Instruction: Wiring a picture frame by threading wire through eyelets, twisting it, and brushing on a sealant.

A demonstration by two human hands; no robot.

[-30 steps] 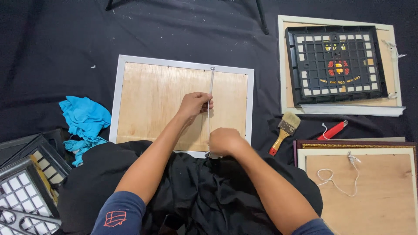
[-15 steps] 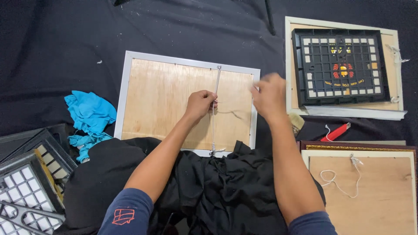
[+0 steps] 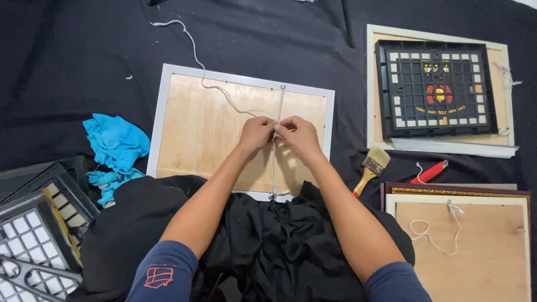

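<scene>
Both hands, left (image 3: 255,133) and right (image 3: 295,134), now pinch the cord (image 3: 278,120) mid-frame (image 3: 184,128); the right came back from the side, seemingly knotting.

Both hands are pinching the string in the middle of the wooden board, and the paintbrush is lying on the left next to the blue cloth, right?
Not quite. Both hands do pinch the string over the wooden board, but the head view shows the paintbrush on the right, beside the red cutter, far from the blue cloth.

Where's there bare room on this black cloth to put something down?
Free: the top-left cloth above the blue rag, and the strip between the white frame and the black grid panel. Crowded: around the paintbrush and red cutter, and lower left.
</scene>
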